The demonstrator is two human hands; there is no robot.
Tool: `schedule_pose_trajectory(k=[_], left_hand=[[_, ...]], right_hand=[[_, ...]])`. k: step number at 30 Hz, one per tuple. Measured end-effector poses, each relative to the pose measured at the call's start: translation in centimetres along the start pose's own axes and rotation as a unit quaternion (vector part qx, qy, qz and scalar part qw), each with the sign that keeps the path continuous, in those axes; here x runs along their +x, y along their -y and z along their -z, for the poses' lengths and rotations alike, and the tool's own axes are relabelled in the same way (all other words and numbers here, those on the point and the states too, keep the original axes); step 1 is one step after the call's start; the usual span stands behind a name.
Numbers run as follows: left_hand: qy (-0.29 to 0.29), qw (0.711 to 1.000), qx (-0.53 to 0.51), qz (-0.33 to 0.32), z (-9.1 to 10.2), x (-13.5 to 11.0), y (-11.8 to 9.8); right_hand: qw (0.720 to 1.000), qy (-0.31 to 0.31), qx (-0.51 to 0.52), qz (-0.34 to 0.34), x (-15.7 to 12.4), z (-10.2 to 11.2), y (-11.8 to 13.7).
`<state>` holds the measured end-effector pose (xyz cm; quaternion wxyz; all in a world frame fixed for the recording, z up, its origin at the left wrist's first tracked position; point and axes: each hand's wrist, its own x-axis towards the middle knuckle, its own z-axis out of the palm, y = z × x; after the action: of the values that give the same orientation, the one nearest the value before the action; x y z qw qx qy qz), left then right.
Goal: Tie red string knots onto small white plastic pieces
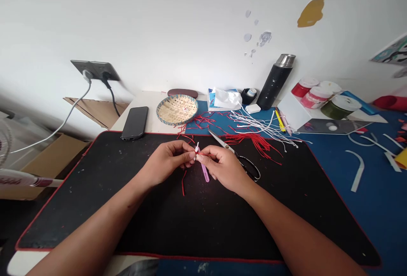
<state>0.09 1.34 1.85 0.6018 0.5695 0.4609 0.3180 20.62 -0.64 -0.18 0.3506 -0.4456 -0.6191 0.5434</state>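
My left hand and my right hand meet above the black desk mat, their fingertips pinching a thin pink rod near its white upper end. A short length of red cord runs from the rod into my right fingers, and the fingers hide the exact wrapping. Another red cord piece lies below my left hand. Steel scissors with black handles rest just beyond my right hand, next to a bundle of cut red cords. Loose white cords spread farther back.
A black phone and woven bamboo dish sit behind the mat. Farther back stand a black thermos, a tissue pack and paint jars. White paper strips lie on the blue surface to the right.
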Motion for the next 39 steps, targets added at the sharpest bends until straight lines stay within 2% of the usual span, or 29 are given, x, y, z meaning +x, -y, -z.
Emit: schedule_pose_trajectory(k=[5, 9, 24, 34, 39], left_hand=[[-0.005, 0.991, -0.129, 0.024, -0.26, 0.25, 0.53], [-0.012, 0.983, -0.178, 0.049, -0.74, 0.19, 0.67], [0.017, 0.998, -0.055, 0.03, -0.9, 0.29, 0.81], [0.05, 0.998, -0.038, 0.022, -0.55, 0.19, 0.91], [0.02, 0.998, -0.052, 0.005, -0.4, 0.26, 0.87]], right_hand=[[1.0, -0.005, 0.022, -0.003, 0.11, 0.09, -0.05], [1.0, -0.016, -0.019, -0.001, -0.08, -0.1, -0.16], [0.999, -0.038, -0.02, 0.004, 0.2, 0.4, -0.33], [0.997, -0.063, -0.04, 0.001, 0.17, 0.55, 0.04], [0.998, -0.061, -0.034, 0.005, 0.18, 0.49, -0.11]])
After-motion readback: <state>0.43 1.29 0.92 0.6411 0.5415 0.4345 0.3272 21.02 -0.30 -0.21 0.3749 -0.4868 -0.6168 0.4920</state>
